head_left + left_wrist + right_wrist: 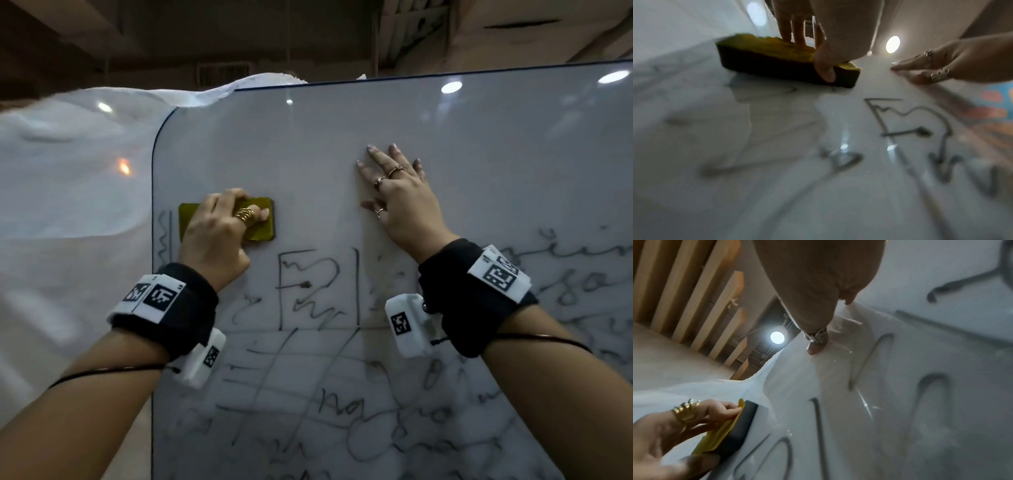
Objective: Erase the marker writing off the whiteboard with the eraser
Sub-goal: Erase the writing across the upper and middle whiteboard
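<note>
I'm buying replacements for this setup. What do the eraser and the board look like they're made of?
The eraser, gripped by the left hand, looks like a yellow plastic or foam back on a dark, matte pad, likely felt; blur leaves this open. The whiteboard looks like a glossy, smooth coated panel with a thin dark edge: it mirrors the ceiling lights. Its core cannot be told.

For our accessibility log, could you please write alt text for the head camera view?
The left hand presses a yellow eraser on a whiteboard, its upper area clean and marker writing below. The right hand rests flat beside it.
</note>
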Available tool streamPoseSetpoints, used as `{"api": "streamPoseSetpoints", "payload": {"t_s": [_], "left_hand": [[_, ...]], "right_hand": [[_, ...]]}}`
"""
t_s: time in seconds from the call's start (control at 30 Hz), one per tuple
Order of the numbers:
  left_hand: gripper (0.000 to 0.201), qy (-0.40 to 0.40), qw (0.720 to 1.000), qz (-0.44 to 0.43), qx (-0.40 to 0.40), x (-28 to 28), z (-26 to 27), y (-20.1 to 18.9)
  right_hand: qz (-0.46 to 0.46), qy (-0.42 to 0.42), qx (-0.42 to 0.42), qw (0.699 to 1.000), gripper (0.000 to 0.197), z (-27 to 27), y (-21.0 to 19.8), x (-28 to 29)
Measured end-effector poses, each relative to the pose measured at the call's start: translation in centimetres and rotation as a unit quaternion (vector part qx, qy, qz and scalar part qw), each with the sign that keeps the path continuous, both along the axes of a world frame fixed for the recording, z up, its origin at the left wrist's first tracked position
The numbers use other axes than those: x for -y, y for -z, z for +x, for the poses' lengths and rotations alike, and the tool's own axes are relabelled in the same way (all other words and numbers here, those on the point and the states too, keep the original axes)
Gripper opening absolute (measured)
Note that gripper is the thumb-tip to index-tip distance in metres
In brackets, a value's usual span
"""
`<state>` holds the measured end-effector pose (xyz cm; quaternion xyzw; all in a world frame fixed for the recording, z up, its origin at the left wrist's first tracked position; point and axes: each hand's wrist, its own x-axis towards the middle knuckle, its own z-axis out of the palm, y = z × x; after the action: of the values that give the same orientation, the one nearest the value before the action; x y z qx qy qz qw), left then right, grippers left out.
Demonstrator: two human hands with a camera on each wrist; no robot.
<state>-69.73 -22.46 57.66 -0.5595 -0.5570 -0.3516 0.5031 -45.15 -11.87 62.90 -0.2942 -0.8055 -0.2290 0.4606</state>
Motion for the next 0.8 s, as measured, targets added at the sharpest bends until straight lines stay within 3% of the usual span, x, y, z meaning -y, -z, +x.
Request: {"api": "streamPoseSetpoints", "payload": {"t_s": [0.23,0.33,0.57,0.63,0.8], "left_hand": [[0.052,0.027,0.999,0.01,-0.03,-1.5,3.7,-0.4],[0.055,0.006,1.0,0.004,-0.02,-0.6,1.5,-0.1],[0.054,-0.082,0.991,-0.001,0.103,1.8,-4.9,0.8],[0.053,-0.094,0.992,-0.003,0.085,1.6,-3.7,0.4],[0.055,-0.055,0.997,-0.023,-0.048,0.1,0.6,0.1]], "right_hand": [[-0.025,0.027,-0.078,0.996,0.053,-3.0,0.8,1.3],[-0.026,0.031,-0.087,0.995,0.053,-3.3,1.0,1.3],[-0.045,0.058,-0.065,0.995,0.059,-3.6,1.4,1.6],[-0.047,0.067,-0.067,0.994,0.06,-3.7,1.6,1.6],[-0.066,0.091,-0.094,0.989,0.068,-5.0,1.7,2.5]]}}
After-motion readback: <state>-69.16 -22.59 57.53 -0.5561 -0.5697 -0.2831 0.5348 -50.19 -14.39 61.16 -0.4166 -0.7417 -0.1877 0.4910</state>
